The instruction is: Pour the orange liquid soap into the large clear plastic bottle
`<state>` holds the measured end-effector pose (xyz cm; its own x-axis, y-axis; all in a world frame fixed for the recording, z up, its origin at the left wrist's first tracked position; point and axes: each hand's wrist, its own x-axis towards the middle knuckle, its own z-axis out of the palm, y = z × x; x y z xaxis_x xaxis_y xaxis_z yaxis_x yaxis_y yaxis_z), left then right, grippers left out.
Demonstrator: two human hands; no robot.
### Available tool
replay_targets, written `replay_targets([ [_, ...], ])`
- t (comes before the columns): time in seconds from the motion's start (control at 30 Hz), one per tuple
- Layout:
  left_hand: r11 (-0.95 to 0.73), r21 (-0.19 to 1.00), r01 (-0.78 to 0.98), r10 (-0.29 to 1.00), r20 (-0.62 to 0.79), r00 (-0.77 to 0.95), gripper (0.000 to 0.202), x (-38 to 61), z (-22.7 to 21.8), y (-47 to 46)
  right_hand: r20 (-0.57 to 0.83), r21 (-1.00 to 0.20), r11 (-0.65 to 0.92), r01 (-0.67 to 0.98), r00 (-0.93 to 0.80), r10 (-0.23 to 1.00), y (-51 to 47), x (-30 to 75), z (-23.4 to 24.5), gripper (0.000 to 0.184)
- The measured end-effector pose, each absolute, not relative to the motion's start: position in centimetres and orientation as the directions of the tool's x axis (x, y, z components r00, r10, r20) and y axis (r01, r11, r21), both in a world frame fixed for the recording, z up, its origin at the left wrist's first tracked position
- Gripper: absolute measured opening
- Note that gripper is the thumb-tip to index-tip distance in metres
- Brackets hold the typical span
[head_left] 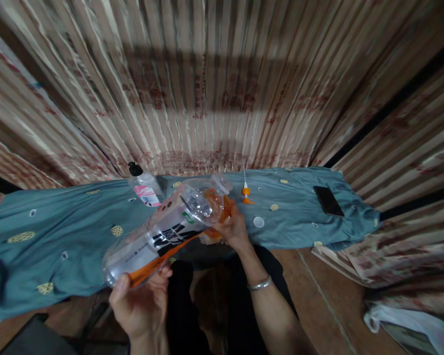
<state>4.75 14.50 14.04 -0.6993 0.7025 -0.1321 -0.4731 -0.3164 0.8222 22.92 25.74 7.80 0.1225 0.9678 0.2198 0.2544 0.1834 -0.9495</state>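
Clear plastic, the bottle point(163, 234) is held tilted, its long axis running from the base at lower left to the mouth at upper right. The base is clasped from below by the left hand point(142, 305), fingers closed on it. The mouth end is gripped by the right hand point(234, 229), beside an orange pump point(246, 193) on the teal cloth point(59, 236).

I see a clear bottle point(163, 236) with black-and-orange label, a teal cloth point(59, 231) dotted yellow, and striped beige curtains point(214, 79) at twelve o'clock.
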Motion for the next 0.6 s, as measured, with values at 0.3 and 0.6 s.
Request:
replay_targets([
  [0.3,-0.349,0.846,-0.403,0.611,-0.120,-0.782,0.047,2.4,14.2,13.9,0.233,-0.957,0.207,0.203,0.115,0.966,25.0,22.7,9.0,0.063],
  [0.6,-0.347,0.837,-0.423,0.600,-0.148,-0.786,0.044,2.3,14.0,13.9,0.227,-0.963,0.199,0.182,0.148,0.962,25.4,22.9,8.8,0.066],
])
